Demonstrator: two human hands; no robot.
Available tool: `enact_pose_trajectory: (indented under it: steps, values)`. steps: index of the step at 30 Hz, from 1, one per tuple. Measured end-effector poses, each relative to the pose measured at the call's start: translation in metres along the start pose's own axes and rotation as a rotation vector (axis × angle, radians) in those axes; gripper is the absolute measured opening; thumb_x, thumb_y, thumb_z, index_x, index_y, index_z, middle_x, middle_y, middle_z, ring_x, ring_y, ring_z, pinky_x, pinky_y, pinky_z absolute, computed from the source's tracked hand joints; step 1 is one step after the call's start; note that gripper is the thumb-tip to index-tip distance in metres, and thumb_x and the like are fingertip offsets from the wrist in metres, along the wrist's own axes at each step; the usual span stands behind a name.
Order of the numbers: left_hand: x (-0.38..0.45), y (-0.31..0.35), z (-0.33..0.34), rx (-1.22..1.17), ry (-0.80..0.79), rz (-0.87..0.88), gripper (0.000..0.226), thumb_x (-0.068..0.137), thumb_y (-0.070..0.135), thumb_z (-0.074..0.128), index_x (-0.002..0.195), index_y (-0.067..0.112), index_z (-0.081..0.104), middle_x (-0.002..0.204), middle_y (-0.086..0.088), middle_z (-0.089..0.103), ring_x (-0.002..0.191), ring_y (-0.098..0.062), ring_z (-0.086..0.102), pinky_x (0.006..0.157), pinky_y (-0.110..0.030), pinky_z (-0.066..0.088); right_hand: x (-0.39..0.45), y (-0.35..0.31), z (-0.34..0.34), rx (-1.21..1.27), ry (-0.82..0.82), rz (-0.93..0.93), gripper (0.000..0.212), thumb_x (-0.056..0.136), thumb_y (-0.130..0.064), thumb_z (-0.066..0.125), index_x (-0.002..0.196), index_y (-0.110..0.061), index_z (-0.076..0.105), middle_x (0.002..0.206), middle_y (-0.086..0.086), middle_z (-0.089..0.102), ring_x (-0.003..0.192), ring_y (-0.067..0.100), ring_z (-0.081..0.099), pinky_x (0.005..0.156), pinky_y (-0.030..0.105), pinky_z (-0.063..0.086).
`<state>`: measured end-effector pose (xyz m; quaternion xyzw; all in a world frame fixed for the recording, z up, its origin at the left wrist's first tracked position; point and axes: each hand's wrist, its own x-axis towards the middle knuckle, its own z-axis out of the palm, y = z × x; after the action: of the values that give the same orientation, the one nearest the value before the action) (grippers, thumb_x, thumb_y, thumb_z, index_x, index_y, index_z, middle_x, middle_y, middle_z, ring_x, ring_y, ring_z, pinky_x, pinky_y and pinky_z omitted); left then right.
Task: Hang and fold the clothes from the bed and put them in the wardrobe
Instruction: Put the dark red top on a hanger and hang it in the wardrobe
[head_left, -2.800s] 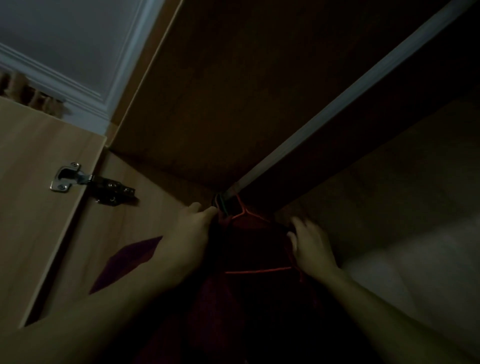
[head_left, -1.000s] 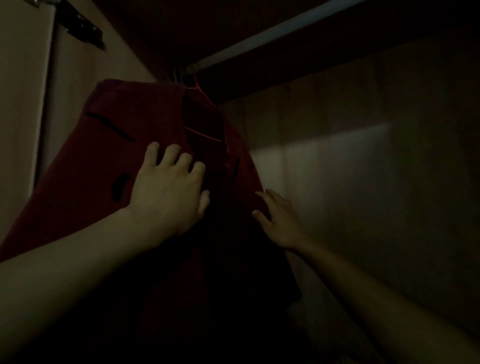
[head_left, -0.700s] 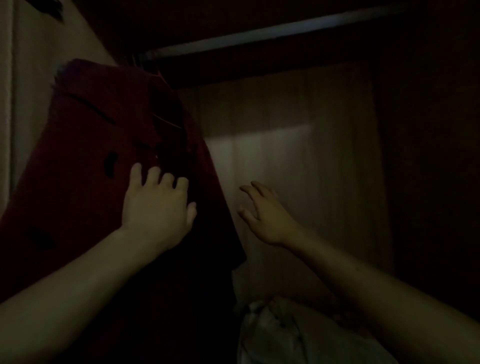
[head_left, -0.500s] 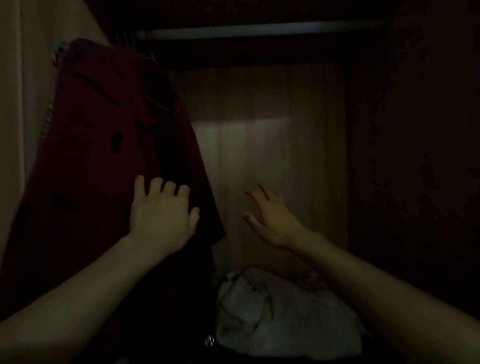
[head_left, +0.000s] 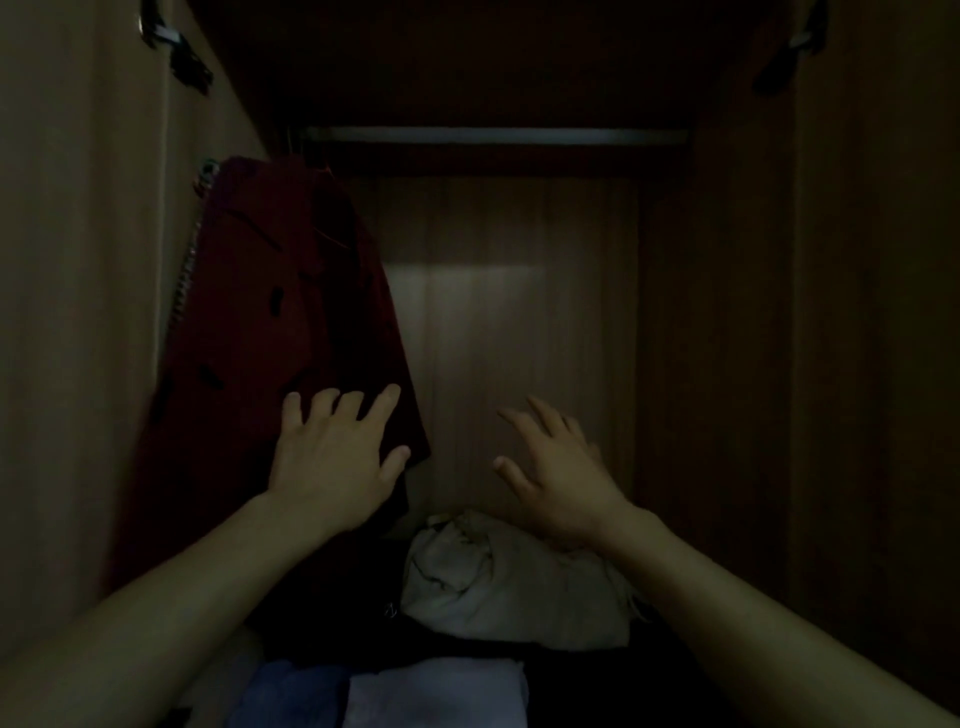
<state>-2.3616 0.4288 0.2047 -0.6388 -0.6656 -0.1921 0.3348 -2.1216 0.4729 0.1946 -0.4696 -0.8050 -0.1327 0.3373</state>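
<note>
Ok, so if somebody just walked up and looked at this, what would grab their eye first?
Probably the dark red garment hanging at the left end of the wardrobe rail, with the left hand spread flat against it. Next, the right hand, open and touching nothing, in front of the wardrobe's pale back panel. Below it lies a crumpled whitish bundle of cloth.

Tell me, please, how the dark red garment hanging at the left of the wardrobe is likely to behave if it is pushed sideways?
The dark red garment looks soft and floppy, so it would probably give under the left hand. It hangs below the rail, so it would likely swing or slide rather than resist.
</note>
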Motion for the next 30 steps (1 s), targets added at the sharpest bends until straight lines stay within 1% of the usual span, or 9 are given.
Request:
enact_pose_trajectory:
  steps: [4,7,10,13,17,19,22,27,30]
  values:
    - [-0.047,0.020,-0.021,0.069,0.000,0.056,0.074,0.092,0.065,0.025,0.156,0.029,0.027,0.149,-0.003,0.048,0.139,-0.029,0.039,0.116,-0.057,0.023,-0.056,0.003,-0.013,0.083,-0.018,0.024,0.059,0.098,-0.052,0.041,0.150,-0.036,0.020,0.161,-0.001,0.011,0.145,0.025,0.013,0.111,0.054,0.029]
    - [-0.063,0.029,-0.042,0.031,-0.080,0.081,0.085,0.082,0.070,0.007,0.155,0.030,0.027,0.154,-0.001,0.040,0.143,-0.026,0.033,0.117,-0.054,0.020,-0.089,0.000,-0.026,0.123,-0.052,0.078,0.059,0.098,-0.053,0.040,0.151,-0.036,0.019,0.161,-0.002,0.010,0.144,0.026,0.014,0.111,0.054,0.028]
    - [-0.072,0.036,-0.063,-0.024,-0.074,0.087,0.098,0.071,0.070,-0.008,0.151,0.030,0.032,0.155,0.000,0.038,0.143,-0.024,0.031,0.117,-0.051,0.020,-0.112,-0.004,-0.049,0.090,-0.063,0.109,0.060,0.099,-0.053,0.039,0.152,-0.035,0.017,0.162,-0.001,0.009,0.145,0.026,0.014,0.111,0.053,0.027]
    - [-0.083,0.041,-0.073,-0.115,-0.057,0.105,0.099,0.071,0.070,-0.007,0.148,0.029,0.038,0.153,0.000,0.040,0.142,-0.023,0.032,0.118,-0.049,0.020,-0.127,-0.014,-0.073,0.040,-0.045,0.141,0.060,0.099,-0.053,0.038,0.152,-0.035,0.016,0.162,-0.001,0.010,0.146,0.024,0.013,0.111,0.052,0.027]
    - [-0.100,0.042,-0.071,-0.190,-0.095,0.148,0.102,0.068,0.070,-0.011,0.150,0.029,0.034,0.155,0.002,0.037,0.142,-0.021,0.030,0.118,-0.046,0.019,-0.142,-0.031,-0.094,-0.051,-0.076,0.200,0.061,0.098,-0.054,0.039,0.151,-0.036,0.016,0.162,0.000,0.011,0.146,0.027,0.013,0.112,0.054,0.027]
    - [-0.110,0.034,-0.067,-0.250,-0.106,0.168,0.102,0.067,0.071,-0.011,0.150,0.030,0.033,0.156,0.004,0.034,0.141,-0.020,0.030,0.115,-0.044,0.023,-0.149,-0.043,-0.099,-0.077,-0.068,0.229,0.061,0.097,-0.054,0.041,0.151,-0.035,0.019,0.161,0.001,0.012,0.146,0.028,0.015,0.112,0.054,0.028]
    - [-0.125,0.017,-0.058,-0.347,-0.116,0.207,0.101,0.068,0.072,-0.008,0.150,0.030,0.033,0.158,0.005,0.031,0.139,-0.021,0.032,0.108,-0.042,0.031,-0.161,-0.068,-0.099,-0.098,-0.057,0.264,0.061,0.097,-0.054,0.041,0.151,-0.034,0.020,0.161,0.000,0.014,0.145,0.028,0.017,0.112,0.054,0.029]
    - [-0.153,-0.007,-0.043,-0.501,-0.130,0.242,0.101,0.069,0.073,-0.007,0.151,0.031,0.032,0.159,0.006,0.029,0.138,-0.022,0.033,0.107,-0.041,0.032,-0.187,-0.109,-0.084,-0.168,-0.124,0.304,0.059,0.099,-0.052,0.039,0.152,-0.033,0.019,0.161,-0.002,0.014,0.145,0.027,0.017,0.110,0.053,0.029]
    - [-0.174,-0.010,-0.031,-0.554,-0.138,0.285,0.098,0.072,0.070,-0.002,0.147,0.027,0.042,0.153,0.001,0.039,0.133,-0.024,0.041,0.102,-0.040,0.036,-0.210,-0.123,-0.092,-0.260,-0.180,0.313,0.061,0.098,-0.053,0.040,0.152,-0.036,0.016,0.161,-0.003,0.012,0.146,0.026,0.016,0.110,0.053,0.030]
